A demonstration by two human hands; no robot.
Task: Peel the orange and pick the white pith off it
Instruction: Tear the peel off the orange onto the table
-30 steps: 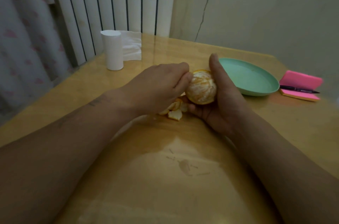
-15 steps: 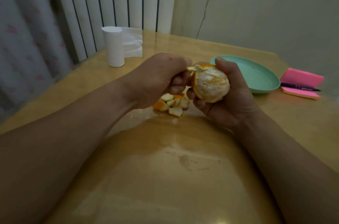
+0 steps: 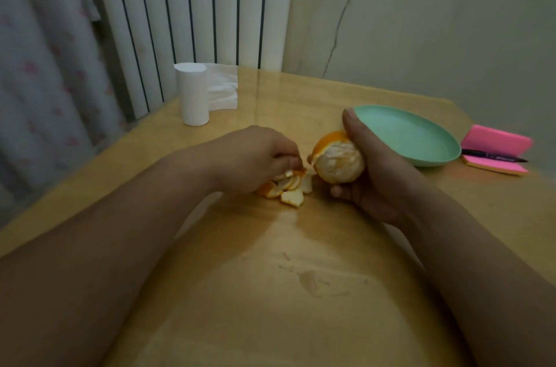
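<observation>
My right hand (image 3: pixel 379 183) grips a mostly peeled orange (image 3: pixel 338 163) just above the table, thumb up along its far side. White pith covers its pale flesh, and a patch of orange peel (image 3: pixel 329 138) still clings to the top. My left hand (image 3: pixel 249 156) is lowered to the left of the fruit, with curled fingertips pinching a small piece of peel over a pile of torn peel pieces (image 3: pixel 290 190) on the table. The two hands are a little apart.
A green plate (image 3: pixel 421 138) lies right behind my right hand. Pink sticky notes (image 3: pixel 496 141) with a black pen (image 3: pixel 493 156) lie at the far right. A white paper roll (image 3: pixel 194 94) and a tissue (image 3: pixel 222 87) stand at the back left of the wooden table (image 3: pixel 301 291).
My left hand tore a piece of peel off the top of the orange and dropped down with it to the peel pile. My right hand turned the orange slightly.
</observation>
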